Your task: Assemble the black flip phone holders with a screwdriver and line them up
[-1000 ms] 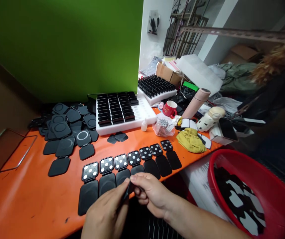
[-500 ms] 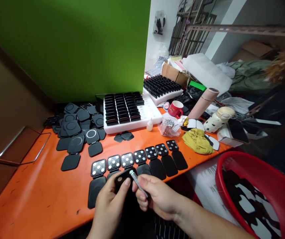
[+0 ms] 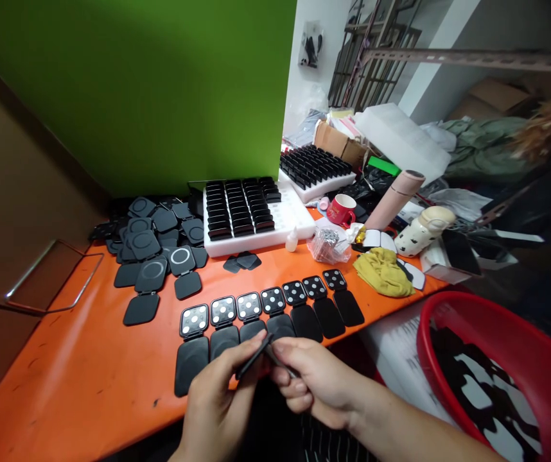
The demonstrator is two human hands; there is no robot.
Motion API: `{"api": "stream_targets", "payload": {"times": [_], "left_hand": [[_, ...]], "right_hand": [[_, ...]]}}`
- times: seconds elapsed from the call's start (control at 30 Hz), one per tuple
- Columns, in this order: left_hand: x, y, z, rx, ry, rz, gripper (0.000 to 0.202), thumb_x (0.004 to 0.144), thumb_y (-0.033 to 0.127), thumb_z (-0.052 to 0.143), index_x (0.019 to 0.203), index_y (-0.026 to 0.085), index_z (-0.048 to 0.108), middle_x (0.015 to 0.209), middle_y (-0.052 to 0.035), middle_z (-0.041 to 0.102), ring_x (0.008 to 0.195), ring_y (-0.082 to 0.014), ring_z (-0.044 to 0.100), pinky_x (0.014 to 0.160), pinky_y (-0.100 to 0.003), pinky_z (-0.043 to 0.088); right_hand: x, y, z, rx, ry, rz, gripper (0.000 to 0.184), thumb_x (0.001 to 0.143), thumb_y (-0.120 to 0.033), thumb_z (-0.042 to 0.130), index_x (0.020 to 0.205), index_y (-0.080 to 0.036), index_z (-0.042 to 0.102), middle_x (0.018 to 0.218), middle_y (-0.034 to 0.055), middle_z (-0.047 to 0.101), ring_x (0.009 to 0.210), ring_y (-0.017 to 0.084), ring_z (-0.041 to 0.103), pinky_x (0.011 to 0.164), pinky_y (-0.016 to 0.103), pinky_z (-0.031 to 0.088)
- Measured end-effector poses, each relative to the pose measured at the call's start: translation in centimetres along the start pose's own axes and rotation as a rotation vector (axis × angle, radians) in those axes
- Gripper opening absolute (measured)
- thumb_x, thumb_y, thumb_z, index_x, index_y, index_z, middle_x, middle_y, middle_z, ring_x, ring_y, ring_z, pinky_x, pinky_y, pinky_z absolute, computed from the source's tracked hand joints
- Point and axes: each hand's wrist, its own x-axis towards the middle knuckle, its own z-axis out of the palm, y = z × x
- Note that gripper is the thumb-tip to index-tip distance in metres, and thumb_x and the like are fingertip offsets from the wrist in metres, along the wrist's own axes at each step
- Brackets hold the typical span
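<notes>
My left hand (image 3: pixel 220 388) pinches a thin black plate (image 3: pixel 252 360), tilted so that mostly its edge shows. Against that plate, the closed fingers of my right hand (image 3: pixel 311 375) hold a slim stack of small silver discs (image 3: pixel 282 362), partly hidden by the fingers. Just beyond my hands runs a row of several unfolded black folding pads (image 3: pixel 193 321). Their upper squares carry round silver-white discs in a five-spot pattern; the lower squares are plain black. Whether the stack's tip touches the plate is hard to tell.
On the orange table (image 3: pixel 78 359) lies a heap of dark pads (image 3: pixel 148 244) at left. Behind are a white foam tray (image 3: pixel 295 221) of black pieces, a small bottle (image 3: pixel 291 240), a bag of silver discs (image 3: pixel 328 242) and a yellow cloth (image 3: pixel 384 273). A red tub (image 3: pixel 429 321) stands right.
The black plate has turned from showing its flat face with a round hole or spot to nearly edge-on. The disc stack has tilted lower, and my left hand has rotated. The view has shifted slightly.
</notes>
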Motion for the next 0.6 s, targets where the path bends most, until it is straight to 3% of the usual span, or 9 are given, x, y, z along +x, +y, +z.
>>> {"api": "stream_targets", "payload": {"times": [0.17,0.3,0.5,0.57,0.6], "left_hand": [[0.0,-0.1,-0.2,0.108,-0.083,0.299,0.045,0.079,0.003,0.051,0.117,0.026,0.046,0.116,-0.0045,0.059,0.105,-0.0179,0.056,0.087,-0.030,0.049],[-0.3,0.7,-0.2,0.143,-0.109,0.414,0.049,0.076,0.000,0.049,0.117,0.024,0.045,0.118,-0.0084,0.057,0.108,-0.0204,0.054,0.086,-0.034,0.050],[-0.9,0.7,0.8,0.077,-0.078,0.431,0.048,0.075,0.001,0.049,0.116,0.026,0.046,0.118,-0.0091,0.057,0.106,-0.0217,0.056,0.085,-0.036,0.050],[-1.0,0.7,1.3,-0.017,-0.047,0.339,0.039,0.079,0.005,0.047,0.112,0.025,0.050,0.115,-0.0087,0.060,0.102,-0.0213,0.058,0.084,-0.036,0.051],[-1.0,0.7,1.6,-0.075,-0.001,0.220,0.031,0.081,0.009,0.047,0.107,0.024,0.053,0.110,-0.0083,0.062,0.098,-0.0209,0.060,0.082,-0.034,0.052]], "right_hand": [[-0.6,-0.5,-0.3,0.032,0.045,0.020,0.018,0.080,-0.030,0.055,0.077,-0.014,0.050,0.064,-0.0028,0.042,0.043,0.000,0.025,0.039,0.013,0.011],[-0.6,-0.4,-0.6,0.136,0.047,0.069,0.023,0.079,-0.035,0.055,0.076,-0.013,0.053,0.054,-0.0045,0.040,0.041,0.002,0.028,0.038,0.013,0.015],[-0.3,0.4,-0.5,0.279,0.184,0.117,0.023,0.074,-0.035,0.059,0.068,-0.014,0.050,0.048,-0.0063,0.038,0.040,0.003,0.031,0.041,0.015,0.020],[-0.5,0.5,-0.8,0.173,0.201,0.022,0.026,0.075,-0.037,0.056,0.064,-0.015,0.047,0.049,-0.0063,0.036,0.042,0.004,0.030,0.042,0.016,0.020],[-0.6,0.5,-1.1,0.057,0.211,-0.067,0.027,0.076,-0.038,0.056,0.064,-0.016,0.046,0.051,-0.0060,0.036,0.044,0.005,0.030,0.042,0.017,0.021]]}}
